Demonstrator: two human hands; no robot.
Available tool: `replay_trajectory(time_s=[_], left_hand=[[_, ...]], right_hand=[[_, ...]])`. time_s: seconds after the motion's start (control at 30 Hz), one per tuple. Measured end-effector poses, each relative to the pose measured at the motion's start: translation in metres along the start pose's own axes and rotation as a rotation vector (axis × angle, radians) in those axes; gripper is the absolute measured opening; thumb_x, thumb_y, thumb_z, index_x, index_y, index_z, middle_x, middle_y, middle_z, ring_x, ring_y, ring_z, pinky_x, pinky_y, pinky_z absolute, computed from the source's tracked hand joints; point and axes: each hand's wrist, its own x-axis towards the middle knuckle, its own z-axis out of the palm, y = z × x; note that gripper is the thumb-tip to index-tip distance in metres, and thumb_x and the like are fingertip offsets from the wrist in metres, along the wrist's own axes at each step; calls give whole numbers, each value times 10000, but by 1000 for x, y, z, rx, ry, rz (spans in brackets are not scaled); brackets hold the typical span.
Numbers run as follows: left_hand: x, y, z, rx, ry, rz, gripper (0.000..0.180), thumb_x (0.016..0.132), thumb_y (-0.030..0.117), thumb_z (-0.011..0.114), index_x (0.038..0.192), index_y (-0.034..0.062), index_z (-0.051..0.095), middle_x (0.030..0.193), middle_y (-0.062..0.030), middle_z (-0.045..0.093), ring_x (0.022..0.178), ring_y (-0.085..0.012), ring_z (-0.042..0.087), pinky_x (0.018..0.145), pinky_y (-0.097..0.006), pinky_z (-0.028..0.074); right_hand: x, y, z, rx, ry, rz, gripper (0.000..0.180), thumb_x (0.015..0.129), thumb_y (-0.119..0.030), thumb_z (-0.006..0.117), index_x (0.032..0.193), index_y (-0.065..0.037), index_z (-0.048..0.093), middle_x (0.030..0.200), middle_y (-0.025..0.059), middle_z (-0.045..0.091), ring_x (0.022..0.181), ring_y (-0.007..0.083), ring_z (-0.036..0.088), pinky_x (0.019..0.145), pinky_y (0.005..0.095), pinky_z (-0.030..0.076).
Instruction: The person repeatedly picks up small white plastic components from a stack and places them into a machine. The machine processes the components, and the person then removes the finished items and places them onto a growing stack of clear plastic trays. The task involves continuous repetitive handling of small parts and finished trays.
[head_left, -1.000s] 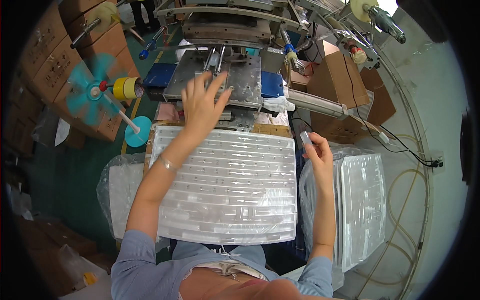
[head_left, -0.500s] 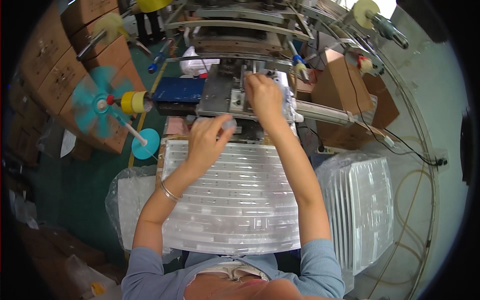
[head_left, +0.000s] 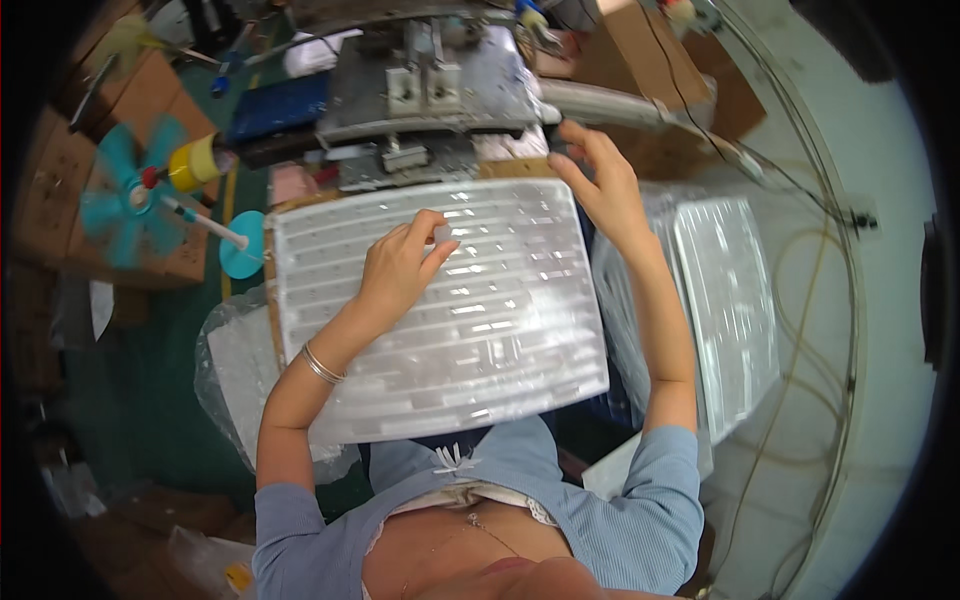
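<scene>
My left hand (head_left: 400,262) is over a white ribbed tray (head_left: 480,370), pinching a small translucent plastic piece (head_left: 442,234) between thumb and fingertips. Rows of small clear pieces lie along the tray's ribs, too blurred to make out singly. Off the tray's far right corner is my right hand (head_left: 608,190), thumb and fingers apart, with nothing seen in it. Beyond the tray stands a machine with a grey metal bed (head_left: 360,85), on which a small metal fixture (head_left: 425,90) is mounted.
To the right is a stack of similar white trays (head_left: 725,300) in clear plastic. More plastic-wrapped white material (head_left: 240,365) lies at the left. A teal fan (head_left: 140,200) turns at the far left, near cardboard boxes (head_left: 165,110). A cable (head_left: 790,190) runs to the right wall.
My right hand has left the machine's fixture, moving right and nearer with its fingers opening. My left hand has come back over the tray, still pinching the small piece. The view has shifted.
</scene>
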Motion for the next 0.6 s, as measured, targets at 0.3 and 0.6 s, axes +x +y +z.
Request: replay_trajectory(time_s=[0.3, 0.6], left_hand=[[-7, 64, 112, 79, -134, 413, 245, 757, 206, 672, 955, 89, 589, 766, -74, 602, 712, -221, 590, 609, -342, 453], [-12, 50, 120, 314, -269, 382, 282, 732, 215, 685, 970, 102, 583, 885, -47, 539, 877, -212, 511, 751, -343, 376]], right_hand=[[-162, 5, -48, -65, -719, 136, 296, 728, -168, 695, 1011, -104, 637, 905, 107, 608, 815, 280, 613, 725, 365, 489], [-170, 28, -40, 153, -463, 230, 248, 734, -109, 670, 959, -32, 600, 959, 117, 623, 890, 260, 610, 786, 338, 481]])
